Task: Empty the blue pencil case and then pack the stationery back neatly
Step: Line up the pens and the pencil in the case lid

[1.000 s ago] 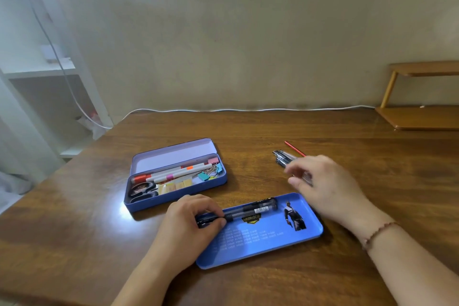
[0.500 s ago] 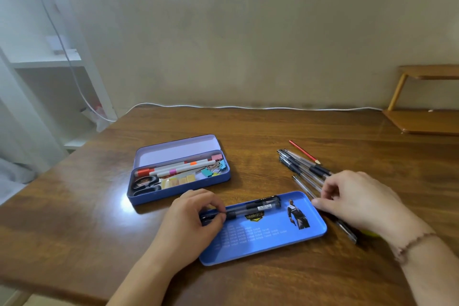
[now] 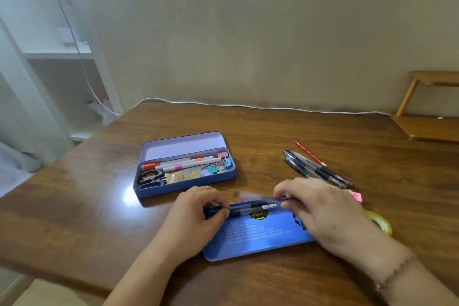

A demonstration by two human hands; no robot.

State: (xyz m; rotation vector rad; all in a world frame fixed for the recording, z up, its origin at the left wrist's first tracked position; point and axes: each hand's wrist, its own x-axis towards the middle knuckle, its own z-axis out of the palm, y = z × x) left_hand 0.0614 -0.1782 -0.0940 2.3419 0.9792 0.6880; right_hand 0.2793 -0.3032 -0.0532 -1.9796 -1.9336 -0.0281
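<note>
Packing step: left hand [image 3: 198, 208] pinches pens [image 3: 253, 207] along the tray's [image 3: 248, 243] far edge, right hand [image 3: 320, 208] grips another pen [image 3: 255, 197] (blurred); next, lay it parallel beside them

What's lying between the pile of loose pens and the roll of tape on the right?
In the head view, a pink eraser lies between the pile of pens and the tape roll, partly hidden behind the right hand.

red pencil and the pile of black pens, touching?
Cannot tell. In the head view the red pencil lies right along the black pens; no clear gap or contact shows.
</note>
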